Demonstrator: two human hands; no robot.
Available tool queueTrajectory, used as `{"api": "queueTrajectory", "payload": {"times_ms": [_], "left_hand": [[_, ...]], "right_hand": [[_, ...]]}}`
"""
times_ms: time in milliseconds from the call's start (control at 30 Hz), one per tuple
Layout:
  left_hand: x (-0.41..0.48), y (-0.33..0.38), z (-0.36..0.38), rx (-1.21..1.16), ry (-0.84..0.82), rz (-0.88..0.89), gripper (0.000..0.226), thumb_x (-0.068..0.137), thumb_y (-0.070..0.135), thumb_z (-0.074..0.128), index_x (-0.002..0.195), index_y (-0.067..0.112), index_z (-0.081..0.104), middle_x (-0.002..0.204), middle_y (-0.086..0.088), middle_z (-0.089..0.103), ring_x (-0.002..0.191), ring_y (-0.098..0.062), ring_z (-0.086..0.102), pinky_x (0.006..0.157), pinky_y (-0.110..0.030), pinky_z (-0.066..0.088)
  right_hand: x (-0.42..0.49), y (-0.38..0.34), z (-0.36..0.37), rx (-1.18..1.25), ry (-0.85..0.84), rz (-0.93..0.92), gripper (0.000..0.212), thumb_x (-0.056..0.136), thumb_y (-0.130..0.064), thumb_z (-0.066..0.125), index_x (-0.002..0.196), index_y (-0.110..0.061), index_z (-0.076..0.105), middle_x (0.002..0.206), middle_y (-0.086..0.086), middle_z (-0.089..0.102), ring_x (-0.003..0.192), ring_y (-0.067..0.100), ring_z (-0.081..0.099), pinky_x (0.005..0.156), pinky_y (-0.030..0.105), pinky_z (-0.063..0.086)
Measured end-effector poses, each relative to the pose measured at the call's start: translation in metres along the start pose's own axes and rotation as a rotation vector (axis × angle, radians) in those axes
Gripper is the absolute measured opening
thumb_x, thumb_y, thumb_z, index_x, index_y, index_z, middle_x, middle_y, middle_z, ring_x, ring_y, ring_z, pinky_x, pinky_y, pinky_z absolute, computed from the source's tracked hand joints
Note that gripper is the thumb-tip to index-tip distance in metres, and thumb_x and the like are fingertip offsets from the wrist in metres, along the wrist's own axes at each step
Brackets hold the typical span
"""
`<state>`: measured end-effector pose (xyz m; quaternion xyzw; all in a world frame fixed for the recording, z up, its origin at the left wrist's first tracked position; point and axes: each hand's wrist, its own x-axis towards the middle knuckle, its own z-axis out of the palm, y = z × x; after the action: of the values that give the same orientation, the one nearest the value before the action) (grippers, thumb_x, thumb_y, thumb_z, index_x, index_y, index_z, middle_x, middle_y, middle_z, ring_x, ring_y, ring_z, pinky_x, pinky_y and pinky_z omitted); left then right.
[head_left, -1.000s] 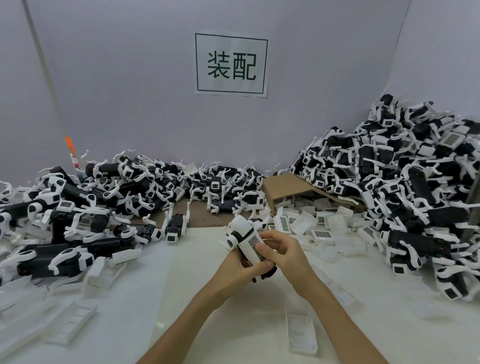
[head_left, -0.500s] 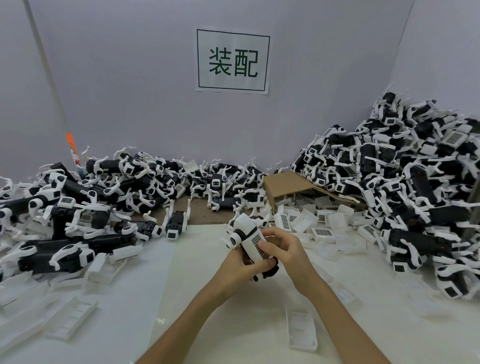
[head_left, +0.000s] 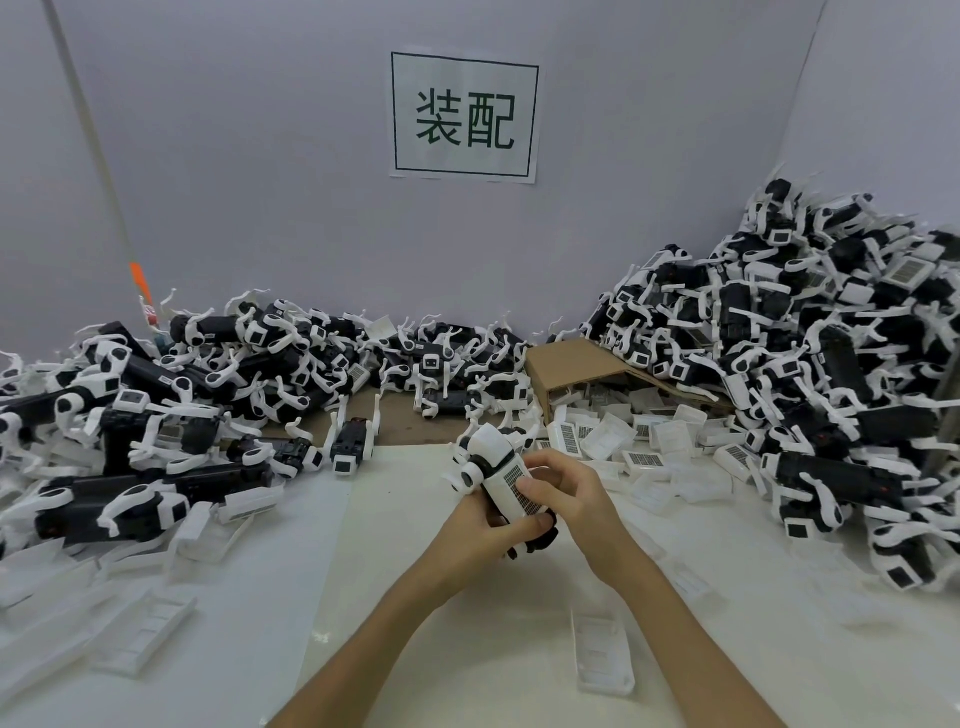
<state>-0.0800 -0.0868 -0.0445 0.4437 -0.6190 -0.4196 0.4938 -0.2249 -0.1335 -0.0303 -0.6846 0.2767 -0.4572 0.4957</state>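
Both hands hold one black-and-white plastic toy unit (head_left: 493, 462) above the white table (head_left: 395, 545), near the middle of the view. My left hand (head_left: 480, 535) grips it from below and the left, thumb across its lower end. My right hand (head_left: 566, 493) curls over its right side, fingertips pressing on a white cover with a dark grid pattern (head_left: 517, 486). The unit's white head end points up and away from me. Its black lower end is partly hidden by my fingers.
Big heaps of the same toy units lie at the left (head_left: 130, 415), along the back wall (head_left: 441, 364) and at the right (head_left: 831, 389). Loose white covers (head_left: 644, 441) spill from a cardboard box (head_left: 566, 364). A clear tray (head_left: 602, 654) lies near my right forearm, more trays at left (head_left: 140, 629).
The hands keep the same hold on the unit. My right fingers have shifted slightly on the grid cover, and the unit sits a little higher in view.
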Motion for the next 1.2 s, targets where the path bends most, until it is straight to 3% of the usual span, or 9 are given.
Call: {"api": "queueTrajectory", "payload": {"times_ms": [100,200,300,400,533,800,900,1067,1200], "left_hand": [[0.001,-0.003,0.001,-0.008,-0.004,0.007,0.041,0.081,0.035,0.072,0.119,0.034,0.059,0.106,-0.002,0.074,0.101,-0.025,0.070,0.085,-0.044,0.057],[0.002,-0.003,0.000,-0.010,0.004,0.012,0.040,0.080,0.035,0.072,0.118,0.034,0.060,0.105,-0.002,0.075,0.102,-0.026,0.070,0.087,-0.048,0.056],[0.003,-0.003,-0.002,-0.037,0.017,0.019,0.036,0.080,0.029,0.071,0.114,0.030,0.063,0.100,-0.002,0.076,0.098,-0.025,0.071,0.079,-0.037,0.057],[0.003,-0.003,-0.002,-0.094,0.021,0.025,0.036,0.080,0.022,0.070,0.115,0.023,0.064,0.096,0.004,0.077,0.094,-0.013,0.073,0.073,-0.020,0.055],[0.004,-0.005,-0.001,-0.066,0.104,0.053,0.038,0.086,0.025,0.074,0.122,0.023,0.062,0.102,0.005,0.076,0.093,-0.008,0.071,0.074,-0.018,0.054],[0.005,-0.009,-0.008,0.188,0.280,0.212,0.036,0.087,0.031,0.074,0.123,0.031,0.068,0.102,0.016,0.073,0.095,-0.009,0.069,0.085,-0.035,0.059],[0.005,-0.012,-0.012,0.375,0.386,0.324,0.040,0.083,0.026,0.079,0.122,0.027,0.069,0.089,0.023,0.069,0.083,-0.003,0.063,0.077,-0.021,0.051],[0.007,-0.015,-0.021,0.803,0.543,0.477,0.048,0.076,0.018,0.086,0.121,0.025,0.070,0.104,0.012,0.070,0.094,-0.010,0.062,0.084,-0.036,0.043],[0.007,-0.015,-0.021,0.863,0.583,0.520,0.053,0.070,0.013,0.090,0.119,0.025,0.071,0.110,0.012,0.071,0.103,-0.010,0.062,0.085,-0.035,0.040]], "right_hand": [[-0.001,-0.001,0.000,-0.006,0.005,0.008,0.033,0.082,-0.026,0.065,0.107,-0.006,0.068,0.095,0.012,0.076,0.088,0.027,0.072,0.075,0.030,0.053],[-0.001,-0.001,-0.001,-0.023,-0.003,0.001,0.027,0.087,-0.023,0.068,0.109,-0.006,0.068,0.097,0.013,0.076,0.092,0.030,0.072,0.081,0.038,0.056],[-0.001,0.002,-0.001,-0.043,0.011,0.002,0.017,0.094,-0.014,0.067,0.109,-0.006,0.068,0.097,0.012,0.077,0.093,0.030,0.073,0.085,0.043,0.058],[-0.001,0.002,0.001,-0.042,0.046,-0.009,0.016,0.091,-0.014,0.069,0.106,-0.007,0.069,0.093,0.009,0.078,0.088,0.026,0.075,0.078,0.034,0.059],[0.000,0.002,0.004,-0.024,0.115,-0.054,0.018,0.088,-0.012,0.073,0.106,-0.015,0.068,0.094,0.004,0.078,0.085,0.023,0.075,0.071,0.036,0.061],[0.004,0.007,-0.001,0.052,0.169,-0.061,0.064,0.082,0.001,0.078,0.128,-0.032,0.048,0.098,-0.004,0.066,0.090,0.017,0.071,0.072,0.029,0.058],[0.004,0.010,-0.001,-0.065,0.148,-0.127,0.056,0.081,0.001,0.079,0.122,-0.028,0.055,0.107,0.001,0.065,0.095,0.018,0.070,0.077,0.033,0.059],[-0.001,0.011,0.004,-0.235,0.165,-0.275,0.048,0.076,-0.009,0.085,0.110,-0.028,0.057,0.101,-0.014,0.068,0.092,0.014,0.070,0.075,0.028,0.060],[-0.002,0.010,0.008,-0.282,0.204,-0.356,0.047,0.077,-0.017,0.085,0.108,-0.037,0.056,0.100,-0.019,0.067,0.091,0.010,0.068,0.073,0.024,0.059]]}}
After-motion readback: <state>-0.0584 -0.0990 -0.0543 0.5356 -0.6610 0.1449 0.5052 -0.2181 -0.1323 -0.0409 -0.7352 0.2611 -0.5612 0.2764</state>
